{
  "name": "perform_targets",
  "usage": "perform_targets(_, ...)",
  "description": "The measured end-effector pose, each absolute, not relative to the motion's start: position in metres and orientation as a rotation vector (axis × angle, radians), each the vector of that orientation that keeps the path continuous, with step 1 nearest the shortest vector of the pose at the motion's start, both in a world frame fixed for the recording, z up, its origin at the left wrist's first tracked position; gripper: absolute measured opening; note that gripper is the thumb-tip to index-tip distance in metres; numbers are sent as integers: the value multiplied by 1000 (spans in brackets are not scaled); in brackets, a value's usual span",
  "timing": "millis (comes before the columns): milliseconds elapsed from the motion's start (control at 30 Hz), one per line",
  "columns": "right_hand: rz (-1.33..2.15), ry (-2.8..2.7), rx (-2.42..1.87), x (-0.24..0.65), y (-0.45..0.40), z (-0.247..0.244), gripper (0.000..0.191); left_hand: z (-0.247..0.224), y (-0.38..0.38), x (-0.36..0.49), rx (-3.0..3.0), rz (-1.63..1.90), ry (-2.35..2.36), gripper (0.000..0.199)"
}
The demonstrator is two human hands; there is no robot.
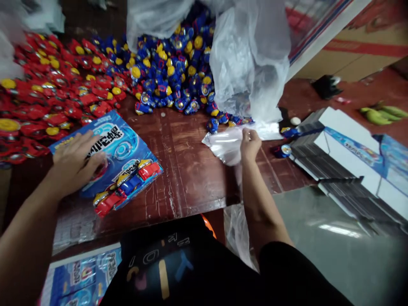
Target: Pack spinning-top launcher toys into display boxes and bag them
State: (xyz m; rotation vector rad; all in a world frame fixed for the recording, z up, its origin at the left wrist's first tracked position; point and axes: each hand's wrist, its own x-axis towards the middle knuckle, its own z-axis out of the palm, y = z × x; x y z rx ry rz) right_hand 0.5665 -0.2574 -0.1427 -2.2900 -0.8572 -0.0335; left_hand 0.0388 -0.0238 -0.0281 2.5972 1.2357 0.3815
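Observation:
My left hand (75, 159) lies flat with fingers apart on a blue printed package (119, 142) on the table. Along the near edge of that package sits a row of red, blue and yellow toys (129, 185). At the right, the closed fingers of my right hand (250, 146) pinch a clear plastic bag (225, 144) on the tabletop. Just beyond that bag are a few blue-and-yellow toys (213, 125). Which part of the bag my fingertips grip is partly hidden.
Red toys (60, 91) heap at the back left, blue toys (172, 63) at the back middle. Clear plastic (236, 59) hangs over them. Flat stacked boxes (344, 165) stand at the right, with bananas (384, 114) beyond. Blue printed cartons (84, 276) lie below the table's near edge (178, 214).

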Motion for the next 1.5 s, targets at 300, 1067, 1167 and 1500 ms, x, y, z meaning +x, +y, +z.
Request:
perform_targets(300, 317, -1151, -1423, 512, -219, 78, 68, 108, -26, 183, 2655, 857, 463, 81)
perform_targets(1067, -178, -2058, -1477, 461, -186, 224, 52, 205, -68, 255, 2392, 1086, 244, 7)
perform_targets(1167, -42, -1973, -1413, 464, -170, 217, 29, 214, -66, 233, 2520, 997, 298, 11)
perform_targets(1500, 154, -1474, -1379, 435, -183, 244, 4, 242, -34, 141, 2808, 1119, 973, 35)
